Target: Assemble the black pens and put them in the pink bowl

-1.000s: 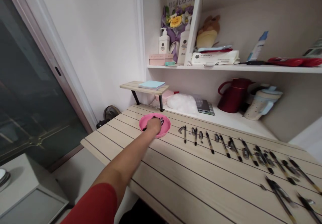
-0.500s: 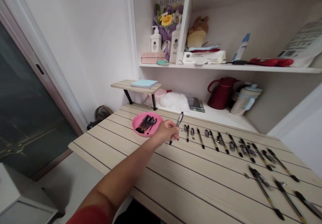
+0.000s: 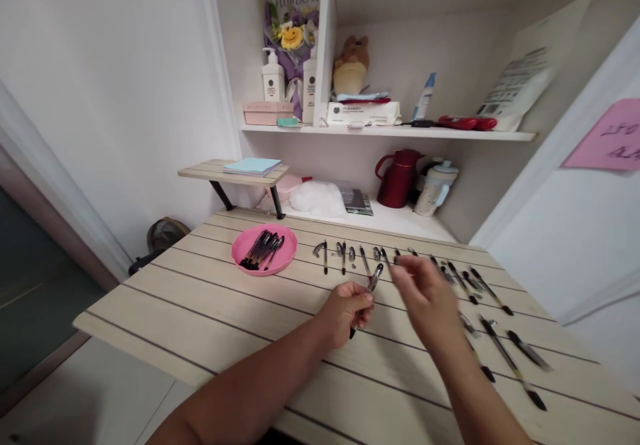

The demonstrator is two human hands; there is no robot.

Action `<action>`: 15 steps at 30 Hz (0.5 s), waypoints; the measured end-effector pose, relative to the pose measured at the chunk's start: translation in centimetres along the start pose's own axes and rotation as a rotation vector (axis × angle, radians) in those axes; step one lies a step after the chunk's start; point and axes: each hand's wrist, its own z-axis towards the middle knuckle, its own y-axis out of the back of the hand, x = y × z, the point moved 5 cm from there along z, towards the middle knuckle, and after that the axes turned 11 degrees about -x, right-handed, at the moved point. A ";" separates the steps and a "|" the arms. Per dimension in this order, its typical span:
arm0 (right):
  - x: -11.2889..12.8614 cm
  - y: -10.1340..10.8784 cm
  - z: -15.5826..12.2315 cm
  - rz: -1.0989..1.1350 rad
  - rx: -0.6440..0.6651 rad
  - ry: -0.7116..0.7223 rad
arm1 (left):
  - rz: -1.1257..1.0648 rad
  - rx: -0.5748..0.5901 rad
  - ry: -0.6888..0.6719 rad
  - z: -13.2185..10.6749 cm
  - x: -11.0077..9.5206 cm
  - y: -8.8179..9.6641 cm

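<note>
You hold a pen (image 3: pixel 375 280) pinched in your left hand (image 3: pixel 350 308) above the tabletop (image 3: pixel 200 312); your right hand (image 3: pixel 431 295), blurred, half open and seemingly empty, hovers just right of it.

**Pale desk (image 3: pixel 190 298) before white shelving (image 3: pixel 425 136)**

The desk has a light wood finish ruled with dark parallel lines. At its back left, a small raised stand (image 3: pixel 197 172) in a similar finish rests on dark slanting legs. Behind, the shelving shows a long shelf, an upright divider (image 3: pixel 326 52) and a lower ledge (image 3: pixel 413 226). A plain white wall (image 3: pixel 125 98) fills the left, bordered by vertical moulding (image 3: pixel 217 58). Far left, a dark panel (image 3: pixel 17 288) sits in a brownish-pink frame (image 3: pixel 45 222) beside pale floor (image 3: pixel 110 398). At right, handwritten pink paper (image 3: pixel 607 138) hangs on a white surface (image 3: pixel 560 252). Soft light turns greyer inside the shelving.
</note>
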 end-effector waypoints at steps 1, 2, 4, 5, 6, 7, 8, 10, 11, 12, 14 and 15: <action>-0.4 -0.8 -0.2 -0.003 0.024 -0.031 | 0.025 -0.003 -0.020 -0.1 0.2 -0.1; -1.0 -1.7 -0.4 0.006 0.055 -0.069 | 0.048 -0.009 -0.038 -0.1 0.3 -0.1; -2.3 -3.5 -0.9 0.082 0.106 -0.168 | 0.088 -0.033 -0.050 -0.1 0.5 0.1; -2.9 -4.2 -1.2 0.154 0.122 -0.220 | 0.100 -0.037 -0.035 0.0 0.6 0.2; -3.5 -4.7 -1.5 0.242 0.136 -0.278 | 0.102 -0.025 -0.002 0.0 0.7 0.3; -3.9 -5.1 -1.7 0.335 0.152 -0.337 | 0.093 0.007 0.047 0.1 0.8 0.3; -4.3 -5.3 -1.9 0.423 0.166 -0.390 | 0.075 0.056 0.108 0.0 0.9 0.2; -4.7 -5.2 -1.9 0.584 0.164 -0.479 | 0.031 0.179 0.240 -0.2 1.0 0.0; -4.8 -5.0 -1.8 0.655 0.148 -0.514 | 0.016 0.235 0.290 -0.4 1.1 -0.1; -5.0 -4.7 -1.5 0.721 0.121 -0.540 | 0.011 0.279 0.320 -0.6 1.1 -0.2; -5.2 -4.1 -1.0 0.827 0.071 -0.568 | 0.025 0.334 0.333 -0.9 1.3 -0.3; -5.4 -3.8 -0.7 0.861 0.057 -0.573 | 0.035 0.347 0.324 -0.9 1.4 -0.4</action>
